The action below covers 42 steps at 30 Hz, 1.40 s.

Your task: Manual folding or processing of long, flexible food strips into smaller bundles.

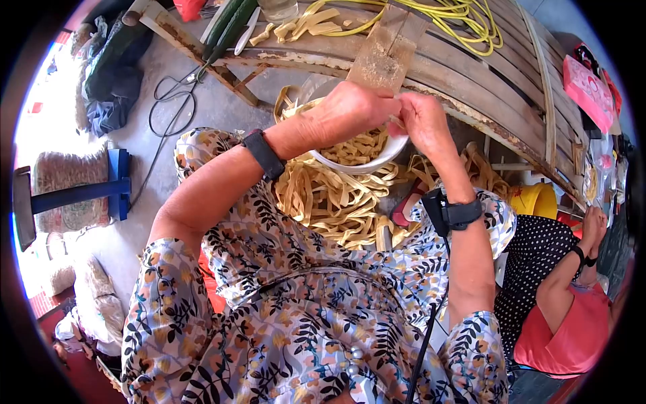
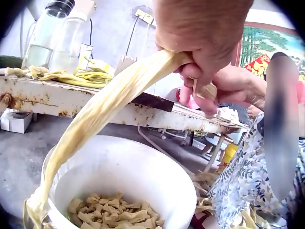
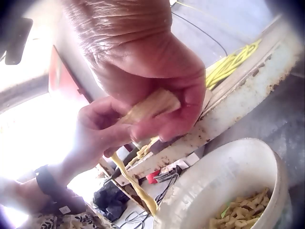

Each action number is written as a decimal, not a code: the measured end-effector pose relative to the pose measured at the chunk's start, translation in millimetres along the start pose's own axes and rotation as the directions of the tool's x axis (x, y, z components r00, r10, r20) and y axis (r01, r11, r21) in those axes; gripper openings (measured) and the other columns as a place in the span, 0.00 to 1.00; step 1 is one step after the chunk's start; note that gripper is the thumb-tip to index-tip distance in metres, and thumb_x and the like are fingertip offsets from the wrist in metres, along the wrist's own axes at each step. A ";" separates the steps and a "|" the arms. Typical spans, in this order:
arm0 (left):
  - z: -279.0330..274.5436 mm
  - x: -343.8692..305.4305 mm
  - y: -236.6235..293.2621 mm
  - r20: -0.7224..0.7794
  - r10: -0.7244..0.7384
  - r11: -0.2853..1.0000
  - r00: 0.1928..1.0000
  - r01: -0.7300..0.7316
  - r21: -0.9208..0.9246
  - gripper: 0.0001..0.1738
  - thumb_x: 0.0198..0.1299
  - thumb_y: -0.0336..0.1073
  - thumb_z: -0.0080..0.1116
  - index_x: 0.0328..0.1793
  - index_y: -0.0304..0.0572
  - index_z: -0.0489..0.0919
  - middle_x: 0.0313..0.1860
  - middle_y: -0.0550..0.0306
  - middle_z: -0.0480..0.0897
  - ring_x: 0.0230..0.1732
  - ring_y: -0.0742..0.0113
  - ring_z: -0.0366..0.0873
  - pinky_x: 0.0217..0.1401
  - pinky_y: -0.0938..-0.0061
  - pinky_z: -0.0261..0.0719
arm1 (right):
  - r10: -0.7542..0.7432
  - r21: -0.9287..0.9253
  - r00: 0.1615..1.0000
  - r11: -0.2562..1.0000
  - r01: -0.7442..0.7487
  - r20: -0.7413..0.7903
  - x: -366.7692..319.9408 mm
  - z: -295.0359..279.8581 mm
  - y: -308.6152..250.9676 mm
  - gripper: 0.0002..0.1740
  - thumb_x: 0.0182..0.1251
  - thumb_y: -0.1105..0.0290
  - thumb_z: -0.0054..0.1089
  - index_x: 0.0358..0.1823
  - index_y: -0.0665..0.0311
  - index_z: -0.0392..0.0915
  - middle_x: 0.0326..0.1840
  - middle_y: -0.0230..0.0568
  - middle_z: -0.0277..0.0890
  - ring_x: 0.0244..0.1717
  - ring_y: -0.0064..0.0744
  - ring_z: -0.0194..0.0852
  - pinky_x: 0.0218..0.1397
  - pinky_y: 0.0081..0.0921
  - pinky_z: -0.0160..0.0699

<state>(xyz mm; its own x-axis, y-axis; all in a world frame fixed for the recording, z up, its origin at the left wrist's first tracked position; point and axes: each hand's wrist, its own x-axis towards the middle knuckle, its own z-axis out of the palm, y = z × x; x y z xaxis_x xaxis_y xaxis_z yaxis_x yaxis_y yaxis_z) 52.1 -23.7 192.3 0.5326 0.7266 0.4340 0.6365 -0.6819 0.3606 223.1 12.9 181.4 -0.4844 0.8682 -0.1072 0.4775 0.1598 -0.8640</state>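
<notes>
Both hands meet above a white bucket (image 2: 128, 160) and hold one long, pale yellow, flat pliable strip (image 2: 102, 100). My left hand (image 1: 356, 111) grips the strip, whose long tail hangs past the bucket's rim in the left wrist view. Close against it, my right hand (image 1: 425, 124) pinches the short end, which shows as a folded piece across the fingers in the right wrist view. Short knotted-looking pieces (image 2: 114, 212) of the same pale material lie in the bucket. A heap of long loose strips (image 1: 330, 202) spreads below the bucket, between the knees.
A slatted bench (image 1: 464, 87) with a rusty metal edge stands ahead, bearing a wooden board (image 1: 387, 54), coiled yellow cord (image 1: 471, 27) and cucumbers (image 1: 229, 27). Another person's arm (image 1: 565, 269) is at the right, near a yellow bucket (image 1: 535, 200). A black cable (image 1: 165, 128) lies on the floor.
</notes>
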 end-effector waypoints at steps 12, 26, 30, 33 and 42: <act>-10.1 -10.4 -21.9 0.250 -0.531 0.301 0.810 0.455 -0.838 0.16 0.63 0.45 0.48 0.44 0.39 0.76 0.25 0.69 0.72 0.22 0.83 0.64 0.22 0.87 0.63 | -0.350 0.881 0.871 0.440 -0.173 0.346 -13.6 -7.5 -26.1 0.26 0.61 0.55 0.55 0.51 0.70 0.71 0.12 0.21 0.60 0.12 0.12 0.54 0.17 0.11 0.55; 34.1 -4.5 -6.1 0.592 -0.458 -0.386 0.663 0.451 -0.805 0.09 0.62 0.31 0.48 0.44 0.33 0.74 0.27 0.57 0.75 0.19 0.77 0.66 0.21 0.85 0.67 | -0.539 -0.391 0.783 0.823 0.411 -0.311 -4.9 5.4 -12.3 0.14 0.48 0.63 0.64 0.30 0.64 0.75 0.29 0.35 0.71 0.30 0.35 0.71 0.32 0.27 0.70; 21.2 3.3 3.2 0.196 -0.755 0.177 0.626 0.482 -0.858 0.09 0.62 0.32 0.48 0.39 0.34 0.77 0.25 0.63 0.77 0.17 0.80 0.69 0.20 0.85 0.67 | -0.503 -0.498 0.778 0.818 0.288 -0.376 -10.0 10.8 -15.7 0.13 0.45 0.65 0.65 0.30 0.65 0.75 0.30 0.37 0.72 0.30 0.39 0.70 0.33 0.29 0.69; 15.4 0.5 4.4 0.027 -0.702 0.462 0.712 0.483 -0.743 0.11 0.62 0.34 0.49 0.38 0.31 0.77 0.24 0.61 0.77 0.18 0.79 0.71 0.21 0.84 0.70 | -0.124 -0.035 0.962 0.992 0.119 -0.243 -4.7 9.8 -11.6 0.11 0.48 0.68 0.63 0.32 0.66 0.79 0.25 0.37 0.74 0.26 0.27 0.72 0.31 0.22 0.69; 24.6 -3.7 3.0 -0.002 -0.555 0.731 0.832 0.487 -0.478 0.18 0.58 0.42 0.53 0.44 0.31 0.71 0.25 0.58 0.78 0.20 0.77 0.74 0.23 0.82 0.72 | -0.184 -0.008 0.942 0.982 0.189 -0.280 -2.2 19.1 4.0 0.06 0.48 0.76 0.59 0.30 0.66 0.80 0.34 0.38 0.77 0.33 0.23 0.73 0.36 0.18 0.70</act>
<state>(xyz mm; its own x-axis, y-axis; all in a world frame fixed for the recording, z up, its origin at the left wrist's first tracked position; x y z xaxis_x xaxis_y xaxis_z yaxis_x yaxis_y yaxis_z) 65.7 -26.3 171.4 0.0888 0.9828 0.1622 0.4582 -0.1849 0.8694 212.1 2.7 168.9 -0.3388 0.9202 0.1959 0.3828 0.3250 -0.8648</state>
